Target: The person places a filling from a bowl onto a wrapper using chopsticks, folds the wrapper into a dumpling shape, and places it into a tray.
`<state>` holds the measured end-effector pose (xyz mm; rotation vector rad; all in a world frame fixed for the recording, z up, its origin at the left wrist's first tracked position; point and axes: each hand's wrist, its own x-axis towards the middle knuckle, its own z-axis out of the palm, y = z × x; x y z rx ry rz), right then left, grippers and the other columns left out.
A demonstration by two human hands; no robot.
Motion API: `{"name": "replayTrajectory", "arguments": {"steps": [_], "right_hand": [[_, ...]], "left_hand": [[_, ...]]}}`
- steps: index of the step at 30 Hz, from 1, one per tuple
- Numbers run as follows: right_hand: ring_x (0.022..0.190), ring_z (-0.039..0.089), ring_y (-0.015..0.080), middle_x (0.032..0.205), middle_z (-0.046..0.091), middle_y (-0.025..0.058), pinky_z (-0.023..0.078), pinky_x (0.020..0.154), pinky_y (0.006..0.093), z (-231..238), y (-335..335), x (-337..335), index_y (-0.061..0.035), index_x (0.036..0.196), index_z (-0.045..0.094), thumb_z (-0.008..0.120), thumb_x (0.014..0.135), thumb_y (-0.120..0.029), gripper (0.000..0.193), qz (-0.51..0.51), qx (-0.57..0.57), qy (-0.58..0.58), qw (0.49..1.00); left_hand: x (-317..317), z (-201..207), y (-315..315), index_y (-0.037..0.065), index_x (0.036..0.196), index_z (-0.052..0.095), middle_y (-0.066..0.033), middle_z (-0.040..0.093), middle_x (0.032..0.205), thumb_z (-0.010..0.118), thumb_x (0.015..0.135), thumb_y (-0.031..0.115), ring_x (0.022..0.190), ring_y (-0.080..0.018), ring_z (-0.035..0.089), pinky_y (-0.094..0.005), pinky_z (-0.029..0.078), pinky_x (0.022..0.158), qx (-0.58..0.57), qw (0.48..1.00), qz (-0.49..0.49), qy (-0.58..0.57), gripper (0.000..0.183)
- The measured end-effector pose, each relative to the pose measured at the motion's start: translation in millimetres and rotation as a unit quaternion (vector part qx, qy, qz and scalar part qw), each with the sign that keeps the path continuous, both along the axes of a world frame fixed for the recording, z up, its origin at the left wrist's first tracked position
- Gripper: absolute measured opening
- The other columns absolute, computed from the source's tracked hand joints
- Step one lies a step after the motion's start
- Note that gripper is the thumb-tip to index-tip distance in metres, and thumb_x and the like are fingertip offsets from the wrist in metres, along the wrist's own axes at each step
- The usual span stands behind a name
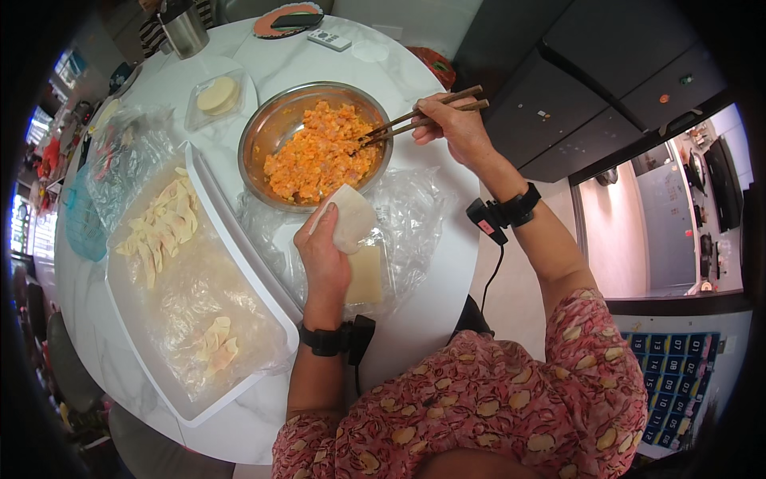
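My left hand (325, 254) holds a pale, thin dumpling wrapper (351, 219) by its edge, just in front of a steel bowl (250, 172). In that bowl lies an orange chopped filling (319, 156). A pair of wooden chopsticks (423, 120) is gripped in my right hand (459, 132); their tips reach into the filling at the bowl's right side. Beneath my left hand, a stack of square wrappers (365, 275) rests on clear plastic. Folded dumplings (163, 223) sit in a white tray (239, 239) on the left, with a few more (217, 347) near its front end.
Round wrappers (219, 96) in a clear pack lie behind the tray. Crumpled plastic film (415, 211) spreads beside the bowl. Farther back are a metal jug (183, 30), a remote control (329, 39) and a dark phone (297, 21). Dark cabinets (582, 72) stand past the table's right edge.
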<state>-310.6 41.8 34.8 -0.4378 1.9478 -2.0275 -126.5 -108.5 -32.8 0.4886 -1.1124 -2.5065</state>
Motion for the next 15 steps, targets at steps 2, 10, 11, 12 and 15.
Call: {"name": "replayTrajectory", "arguments": {"steps": [2,10,11,12,15], "right_hand": [[0.056,0.063,0.0179,0.072,0.062,0.0141,0.054,0.048,0.0254,-14,3,-2,0.0064,0.084,0.059,0.056,0.084,-0.010,0.017,0.000,-0.050,-0.013,0.999],[0.055,0.062,0.0179,0.073,0.062,0.0135,0.053,0.046,0.0242,-35,11,-8,0.0047,0.085,0.058,0.056,0.084,-0.010,0.015,-0.028,-0.138,-0.116,0.983],[0.056,0.062,0.0176,0.073,0.062,0.0135,0.053,0.047,0.0246,-35,14,-7,0.0046,0.085,0.058,0.056,0.085,-0.011,0.015,-0.031,-0.153,-0.118,0.981],[0.056,0.062,0.0174,0.074,0.062,0.0136,0.053,0.047,0.0249,-33,16,-6,0.0044,0.085,0.057,0.055,0.085,-0.011,0.016,-0.034,-0.168,-0.120,0.978],[0.056,0.061,0.0171,0.074,0.062,0.0133,0.053,0.048,0.0257,-25,21,-2,0.0046,0.084,0.058,0.054,0.086,-0.012,0.017,-0.009,-0.189,-0.094,0.977]], "left_hand": [[-1,-2,0,-0.012,0.113,0.052,-0.0152,0.059,0.104,0.045,0.088,0.009,0.094,-0.0201,0.058,-0.0297,0.046,0.083,0.000,1.000,0.007,-0.006,0.033],[-1,-1,-1,-0.012,0.110,0.053,-0.0153,0.059,0.104,0.046,0.088,0.009,0.093,-0.0207,0.059,-0.0308,0.047,0.082,0.038,0.999,0.014,-0.009,0.031],[-1,-1,-1,-0.012,0.109,0.054,-0.0155,0.059,0.104,0.046,0.088,0.009,0.093,-0.0210,0.059,-0.0313,0.047,0.082,0.063,0.998,0.011,-0.012,0.031],[0,1,-2,-0.012,0.109,0.054,-0.0155,0.059,0.104,0.046,0.088,0.009,0.093,-0.0210,0.059,-0.0313,0.047,0.082,0.064,0.998,0.011,-0.012,0.031],[4,2,-4,-0.011,0.113,0.048,-0.0171,0.056,0.108,0.042,0.090,0.012,0.097,-0.0279,0.056,-0.0388,0.045,0.086,0.046,0.999,-0.011,-0.014,0.033]]}}
